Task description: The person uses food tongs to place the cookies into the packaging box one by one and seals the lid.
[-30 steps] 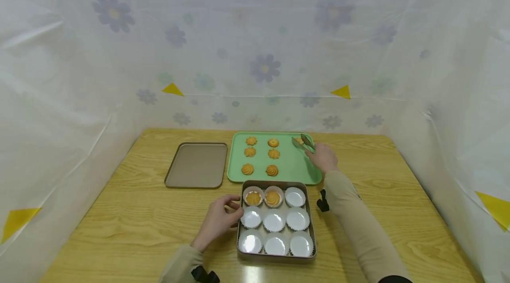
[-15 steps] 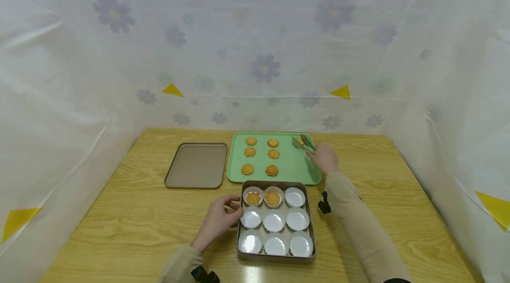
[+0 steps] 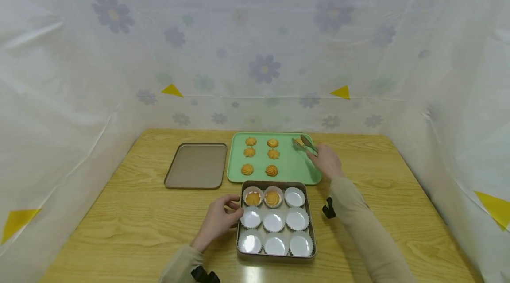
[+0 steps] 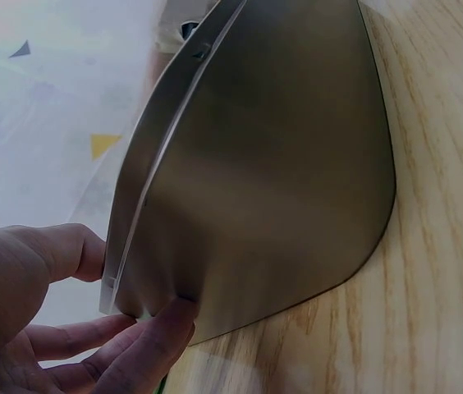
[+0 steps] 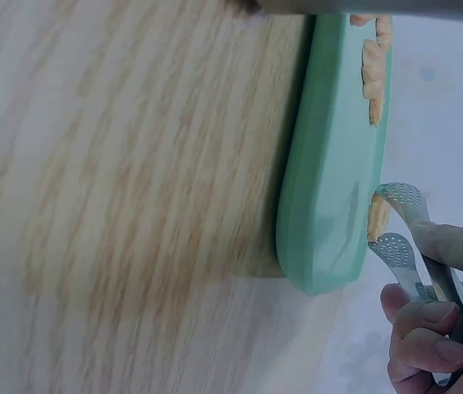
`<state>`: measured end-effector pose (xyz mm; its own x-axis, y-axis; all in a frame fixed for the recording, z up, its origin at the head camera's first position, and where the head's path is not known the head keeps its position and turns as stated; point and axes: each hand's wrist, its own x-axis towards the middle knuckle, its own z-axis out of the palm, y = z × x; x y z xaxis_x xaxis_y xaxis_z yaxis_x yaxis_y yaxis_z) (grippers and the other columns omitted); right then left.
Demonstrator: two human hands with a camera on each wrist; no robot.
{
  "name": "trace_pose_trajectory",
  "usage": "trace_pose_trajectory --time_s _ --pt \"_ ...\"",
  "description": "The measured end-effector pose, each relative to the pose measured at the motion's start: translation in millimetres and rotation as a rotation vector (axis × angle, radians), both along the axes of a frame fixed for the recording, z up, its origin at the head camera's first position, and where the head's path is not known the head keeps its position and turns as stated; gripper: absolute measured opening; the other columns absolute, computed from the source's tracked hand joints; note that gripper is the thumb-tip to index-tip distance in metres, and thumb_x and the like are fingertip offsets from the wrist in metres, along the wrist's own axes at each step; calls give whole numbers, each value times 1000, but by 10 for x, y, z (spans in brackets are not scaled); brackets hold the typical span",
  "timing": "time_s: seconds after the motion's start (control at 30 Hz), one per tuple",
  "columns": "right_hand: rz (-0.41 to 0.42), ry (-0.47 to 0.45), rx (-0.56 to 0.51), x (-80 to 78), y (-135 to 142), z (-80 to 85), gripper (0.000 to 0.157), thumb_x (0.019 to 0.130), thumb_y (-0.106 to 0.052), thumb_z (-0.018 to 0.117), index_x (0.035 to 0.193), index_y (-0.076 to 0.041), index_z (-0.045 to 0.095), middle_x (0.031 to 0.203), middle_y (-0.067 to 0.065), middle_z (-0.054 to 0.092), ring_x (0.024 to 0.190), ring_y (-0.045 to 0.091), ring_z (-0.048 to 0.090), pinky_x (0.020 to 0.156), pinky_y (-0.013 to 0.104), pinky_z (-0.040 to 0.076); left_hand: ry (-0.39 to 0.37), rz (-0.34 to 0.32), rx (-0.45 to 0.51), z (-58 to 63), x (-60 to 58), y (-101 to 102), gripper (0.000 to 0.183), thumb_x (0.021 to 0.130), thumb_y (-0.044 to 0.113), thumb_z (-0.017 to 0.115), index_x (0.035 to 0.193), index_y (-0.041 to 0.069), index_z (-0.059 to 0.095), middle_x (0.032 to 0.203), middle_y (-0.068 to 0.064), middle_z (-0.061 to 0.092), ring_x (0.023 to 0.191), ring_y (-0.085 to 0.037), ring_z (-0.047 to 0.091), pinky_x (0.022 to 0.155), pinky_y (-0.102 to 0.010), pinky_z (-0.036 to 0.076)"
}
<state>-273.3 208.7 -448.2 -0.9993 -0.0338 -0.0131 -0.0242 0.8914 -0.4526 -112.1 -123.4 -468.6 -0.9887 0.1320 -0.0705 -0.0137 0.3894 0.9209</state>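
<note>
My right hand [image 3: 327, 162] holds a pair of serving tongs [image 5: 402, 197] with perforated ends over the far right of the green tray [image 3: 292, 173]. A cookie [image 5: 377, 217] lies between the tong ends. Several other golden cookies [image 3: 272, 170] stand in two columns on that tray. At the left wall of a deep square baking tin [image 3: 275, 259], my left hand [image 3: 217, 222] grips the edge, its thumb at the rim and fingertips against the outer wall. White paper cups [image 3: 273, 220] fill the tin in rows. Two cups at the back left contain cookies [image 3: 272, 198].
A flat brown square tray [image 3: 198, 165] lies left of the green tray on the wooden table [image 3: 131, 212]. The tin sits directly in front of the green tray. Patterned white sheeting [image 3: 239, 52] encloses the back and sides.
My right hand and the tongs have shifted slightly to the right and nearer. The left hand and the tin have stayed where they were.
</note>
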Motion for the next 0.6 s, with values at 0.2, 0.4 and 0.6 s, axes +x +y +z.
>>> trace_pose_trajectory --time_s 0.2,0.4,0.6 --pt "43 35 -16 98 48 20 38 100 -27 60 119 4 68 67 10 55 54 15 41 47 25 32 -25 6 43 -7 1 8 41 85 5 67 123 -10 62 100 -23 68 79 -19 71 62 -27 65" --pt "106 82 -54 225 105 48 35 99 -26 62 117 4 69 63 4 52 54 14 41 46 25 33 -29 5 48 3 7 6 41 85 5 68 123 -10 62 101 -22 68 78 -19 71 63 -27 64" --pt "123 46 -97 358 179 163 37 100 -29 60 120 1 68 69 9 59 53 15 42 45 27 35 -32 4 56 -3 3 2 42 85 4 68 124 -10 62 101 -23 68 80 -20 72 63 -27 65"
